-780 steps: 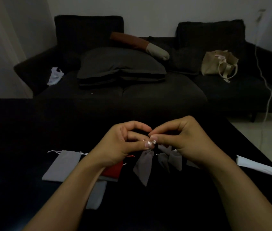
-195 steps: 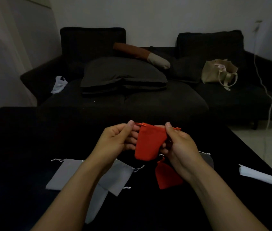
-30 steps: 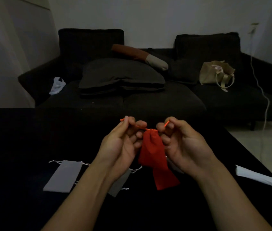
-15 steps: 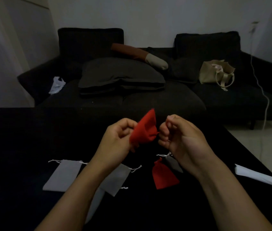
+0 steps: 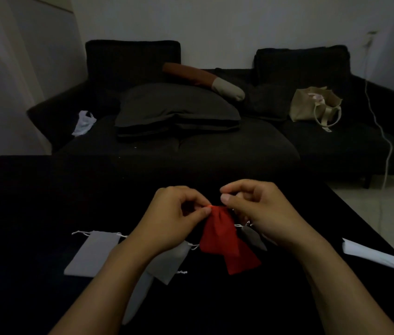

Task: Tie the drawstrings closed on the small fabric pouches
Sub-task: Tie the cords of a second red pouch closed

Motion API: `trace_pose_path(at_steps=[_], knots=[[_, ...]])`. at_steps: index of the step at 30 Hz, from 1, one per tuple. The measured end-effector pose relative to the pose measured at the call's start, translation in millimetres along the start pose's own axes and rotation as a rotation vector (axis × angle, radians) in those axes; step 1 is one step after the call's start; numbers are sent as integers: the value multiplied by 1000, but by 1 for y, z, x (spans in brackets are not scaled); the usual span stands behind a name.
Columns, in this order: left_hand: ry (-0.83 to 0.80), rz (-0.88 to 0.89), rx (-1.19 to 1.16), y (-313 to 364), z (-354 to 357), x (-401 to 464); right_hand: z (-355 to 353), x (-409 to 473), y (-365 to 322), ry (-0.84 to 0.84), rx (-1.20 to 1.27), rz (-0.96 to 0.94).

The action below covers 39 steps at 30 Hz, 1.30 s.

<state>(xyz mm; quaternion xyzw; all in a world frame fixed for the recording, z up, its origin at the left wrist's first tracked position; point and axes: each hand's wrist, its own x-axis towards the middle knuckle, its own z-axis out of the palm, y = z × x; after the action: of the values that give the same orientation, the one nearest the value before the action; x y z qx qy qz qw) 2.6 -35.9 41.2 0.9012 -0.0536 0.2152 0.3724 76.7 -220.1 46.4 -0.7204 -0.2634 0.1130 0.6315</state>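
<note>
Change: since half a second ago, the red pouch (image 5: 217, 229) has been turned from tipped-up to hanging mouth-up between the hands, and both hands have been lowered slightly.
Left hand (image 5: 176, 218): curled, thumb and forefinger pinched on the orange drawstring (image 5: 209, 206) at the gathered neck.
Right hand (image 5: 256, 209): curled, fingertips pinched at the neck's other side; the cord itself is hidden there.
Red pouch: held above the middle of the black tabletop (image 5: 34, 201).
Second red pouch (image 5: 241, 261): laid flat below the held one.
Grey pouches: one (image 5: 93, 252) toward the left edge, one (image 5: 167, 263) under the left wrist, one (image 5: 253, 238) under the right hand.
White paper (image 5: 374, 256): seen at the right edge.
</note>
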Motion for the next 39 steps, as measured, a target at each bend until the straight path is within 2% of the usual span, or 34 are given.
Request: trace_pose_path(at_steps=[3,5,10,17,20,24,27,29,35,39], knots=[[5,33,33,-1,0,-1,-6,-2,-2,-75,-470,-51],[-18,37,45,-2,0,-1,-7,-3,-2,-78,-558,-36],[-151,-4,30,-9,4,-1,-6,-4,-1,-77,-561,-34],[-125,-174,-613,-1,18,-2,-6,-3,-1,-111,-543,-51],[-89,-291,-761,4,22,-6,-7,-2,2,-91,-582,-63],[-130,-378,-838,1,20,-3,-9,0,3,-55,-543,-87],[-124,-339,-781,0,15,-2,-12,0,3,-132,-450,-38],[-95,-304,-733,0,14,-2,-13,0,3,-124,-437,-39],[-84,-316,-715,-2,12,-2,-5,-3,-3,-31,-360,-162],[-106,-274,-720,1,8,-2,-3,-5,-6,-41,-312,-228]])
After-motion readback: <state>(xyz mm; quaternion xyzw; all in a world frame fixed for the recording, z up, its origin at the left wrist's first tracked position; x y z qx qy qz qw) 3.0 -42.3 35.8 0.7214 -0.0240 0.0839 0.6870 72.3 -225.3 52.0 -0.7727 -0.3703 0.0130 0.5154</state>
